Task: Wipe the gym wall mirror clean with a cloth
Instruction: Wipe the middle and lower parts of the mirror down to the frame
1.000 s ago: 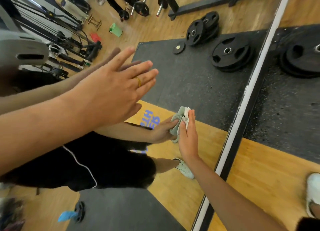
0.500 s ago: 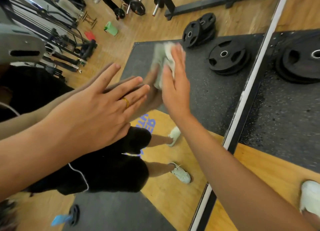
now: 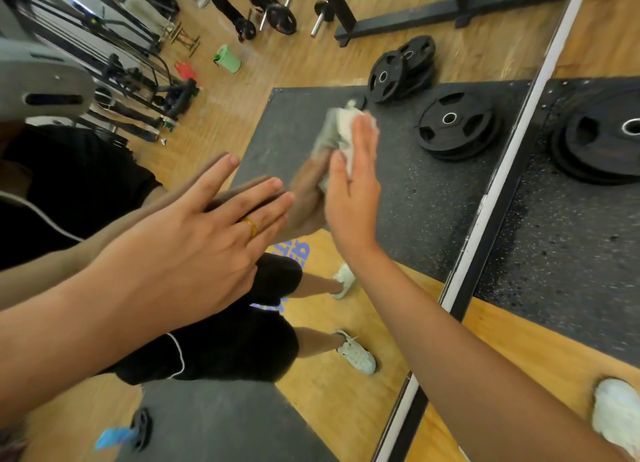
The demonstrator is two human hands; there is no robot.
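Head cam: right hand [image 3: 353, 191] flat, fingers straight, pressing blurry pale cloth [image 3: 341, 132] onto mirror [image 3: 482, 219], over reflected black mat [image 3: 422, 205]. Left hand [image 3: 194, 246] spread flat against glass just beside, gripping nothing, gold ring [image 3: 250, 226] on finger.

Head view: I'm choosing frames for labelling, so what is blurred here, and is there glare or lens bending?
In the head view the cloth and the tips of the right hand are motion-smeared, while the left hand on the mirror is sharp; light is even, no strong glare on the glass; the bottom corners look soft; the mirror's edge strip looks nearly straight.
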